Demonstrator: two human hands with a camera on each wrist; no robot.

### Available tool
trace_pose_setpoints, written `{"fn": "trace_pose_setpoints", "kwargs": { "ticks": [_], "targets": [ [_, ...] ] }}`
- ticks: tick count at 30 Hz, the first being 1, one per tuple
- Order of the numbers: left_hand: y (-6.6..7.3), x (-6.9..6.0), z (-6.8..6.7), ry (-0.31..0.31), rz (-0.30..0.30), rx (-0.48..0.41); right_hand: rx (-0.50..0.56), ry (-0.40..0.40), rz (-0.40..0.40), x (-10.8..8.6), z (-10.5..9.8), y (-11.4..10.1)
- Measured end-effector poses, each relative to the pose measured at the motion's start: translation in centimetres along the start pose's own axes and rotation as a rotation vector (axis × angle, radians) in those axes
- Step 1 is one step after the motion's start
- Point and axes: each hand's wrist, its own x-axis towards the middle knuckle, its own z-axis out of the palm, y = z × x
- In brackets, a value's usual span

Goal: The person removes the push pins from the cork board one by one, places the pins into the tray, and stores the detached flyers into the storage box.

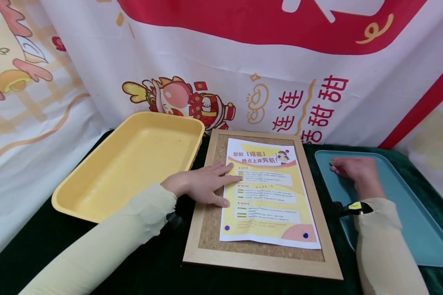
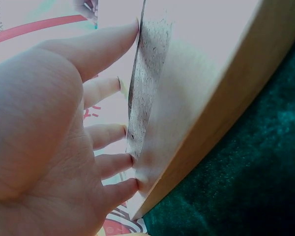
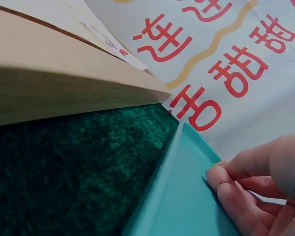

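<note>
A printed yellow-and-white poster [image 1: 267,196] lies on a wood-framed cork board [image 1: 263,255]. A purple push pin [image 1: 227,228] and a blue push pin [image 1: 305,235] sit at its lower corners. A red dot [image 1: 287,151], apparently another pin, shows near the upper right corner. With fingers spread, my left hand [image 1: 206,183] rests over the board's left side and touches the poster's left edge. My right hand [image 1: 358,172] is over the teal tray [image 1: 402,213]. Its thumb and forefinger pinch a small green push pin [image 3: 217,164], mostly hidden by the fingertips.
Left of the board stands a deep yellow tray [image 1: 133,164]. Dark green cloth [image 3: 83,162] covers the table. Behind everything hangs a white printed curtain [image 1: 243,61] with red lettering, close to the far edges of board and trays.
</note>
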Motion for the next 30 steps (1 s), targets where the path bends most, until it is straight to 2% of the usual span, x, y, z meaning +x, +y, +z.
{"fn": "trace_pose_setpoints", "kwargs": {
  "ticks": [8, 16, 24, 30],
  "targets": [
    [0.0, -0.1, 0.1, -0.003, -0.006, -0.001, -0.032, 0.025, -0.001, 0.1, 0.4, 0.2],
    [-0.1, -0.2, 0.3, -0.014, -0.011, 0.005, -0.035, 0.011, 0.002, 0.2, 0.8, 0.3],
    [0.1, 0.3, 0.1, -0.003, 0.003, 0.007, -0.040, 0.020, -0.016, 0.0, -0.2, 0.2],
    [-0.1, 0.2, 0.1, -0.010, -0.006, 0.017, -0.013, -0.001, -0.039, 0.0, 0.1, 0.3]
  ]
}}
